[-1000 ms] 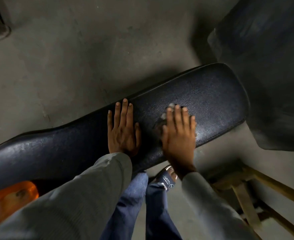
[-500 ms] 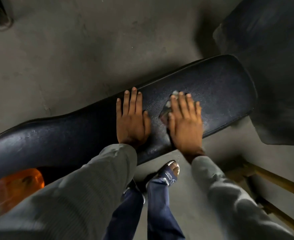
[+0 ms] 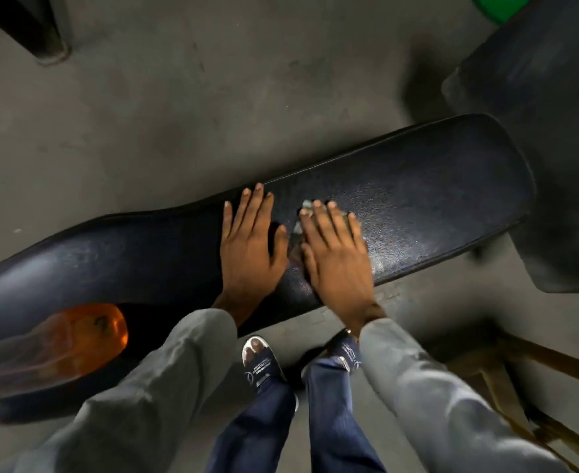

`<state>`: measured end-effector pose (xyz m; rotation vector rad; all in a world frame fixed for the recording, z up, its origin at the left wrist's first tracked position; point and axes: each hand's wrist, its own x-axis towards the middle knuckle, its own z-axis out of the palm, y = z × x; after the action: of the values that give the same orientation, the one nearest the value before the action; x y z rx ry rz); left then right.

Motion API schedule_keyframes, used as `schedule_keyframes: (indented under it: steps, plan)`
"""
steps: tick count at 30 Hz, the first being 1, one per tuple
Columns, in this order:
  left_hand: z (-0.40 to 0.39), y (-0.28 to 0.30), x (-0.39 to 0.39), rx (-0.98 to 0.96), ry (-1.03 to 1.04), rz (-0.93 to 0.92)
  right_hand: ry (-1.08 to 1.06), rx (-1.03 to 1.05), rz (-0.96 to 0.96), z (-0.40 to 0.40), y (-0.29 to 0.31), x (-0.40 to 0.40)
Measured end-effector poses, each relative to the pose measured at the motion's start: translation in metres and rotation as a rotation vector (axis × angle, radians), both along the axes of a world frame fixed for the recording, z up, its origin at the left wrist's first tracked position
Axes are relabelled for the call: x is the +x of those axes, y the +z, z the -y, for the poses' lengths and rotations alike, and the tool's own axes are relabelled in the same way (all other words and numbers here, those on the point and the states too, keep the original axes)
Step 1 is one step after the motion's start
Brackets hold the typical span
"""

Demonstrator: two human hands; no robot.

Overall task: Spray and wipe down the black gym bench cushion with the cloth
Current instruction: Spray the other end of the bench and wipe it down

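The long black bench cushion [image 3: 417, 186] runs from the lower left to the upper right of the head view. My left hand [image 3: 249, 247] lies flat on it, fingers together, holding nothing. Just to its right, my right hand [image 3: 336, 254] presses flat on a small grey cloth [image 3: 307, 208], of which only edges show past the fingertips and thumb. The cushion shines a little to the right of my right hand. No spray bottle is clearly visible.
An orange translucent object [image 3: 87, 332] sits at the lower left by the cushion's near edge. A second dark pad [image 3: 547, 97] stands at the upper right. A wooden frame [image 3: 537, 370] is at the lower right. My feet [image 3: 261, 360] stand on the grey concrete floor.
My right hand with the cloth has slid left along the cushion, closer to my left hand. The view has shifted, showing more of the cushion's right end.
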<state>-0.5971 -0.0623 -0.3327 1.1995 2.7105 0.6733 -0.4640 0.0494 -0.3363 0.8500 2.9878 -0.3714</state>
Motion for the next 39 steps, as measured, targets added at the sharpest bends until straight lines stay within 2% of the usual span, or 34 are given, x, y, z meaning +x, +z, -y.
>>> schedule_keyframes:
  steps: [4, 6, 11, 13, 15, 17, 20, 24, 28, 31, 33, 37, 39]
  plan:
    - [0.034, -0.002, -0.001, -0.114, -0.027, -0.022, -0.251, 0.023, 0.062, -0.014, 0.004, 0.012]
    - [0.047, -0.001, 0.001, -0.115, -0.048, -0.021, -0.267, 0.025, 0.08, 0.014, 0.008, 0.021]
    - [0.08, 0.008, 0.005, -0.096, 0.014, -0.012, 0.086, -0.046, 0.04, 0.084, 0.011, -0.002]
    - [0.092, 0.008, 0.003, -0.098, 0.053, -0.011, 0.217, -0.03, 0.004, 0.074, 0.01, -0.037]
    - [0.096, 0.009, 0.001, -0.104, 0.073, -0.024, 0.249, -0.016, -0.003, 0.043, 0.006, -0.068]
    - [0.094, 0.011, 0.0, -0.097, 0.08, -0.024, 0.134, -0.03, 0.033, 0.005, 0.004, -0.078]
    - [0.085, 0.015, -0.003, -0.098, 0.079, 0.0, -0.076, -0.016, 0.062, -0.027, 0.005, -0.049]
    - [0.076, 0.011, -0.01, -0.131, 0.089, 0.04, -0.152, 0.014, 0.109, 0.028, 0.015, 0.01]
    - [0.075, 0.004, -0.006, -0.165, 0.039, 0.043, 0.044, -0.043, 0.074, 0.078, 0.014, -0.011]
    - [0.071, 0.003, -0.007, -0.183, 0.082, 0.016, 0.224, 0.0, -0.001, 0.042, 0.007, -0.051]
    - [0.063, 0.008, -0.008, -0.185, 0.124, 0.007, 0.248, 0.025, 0.002, 0.001, 0.004, -0.06]
    - [0.035, 0.018, 0.005, -0.135, 0.085, 0.003, -0.063, 0.022, 0.04, -0.071, 0.003, -0.013]
    - [0.016, 0.02, 0.015, -0.102, 0.035, 0.0, -0.238, 0.013, 0.048, -0.078, 0.005, 0.025]
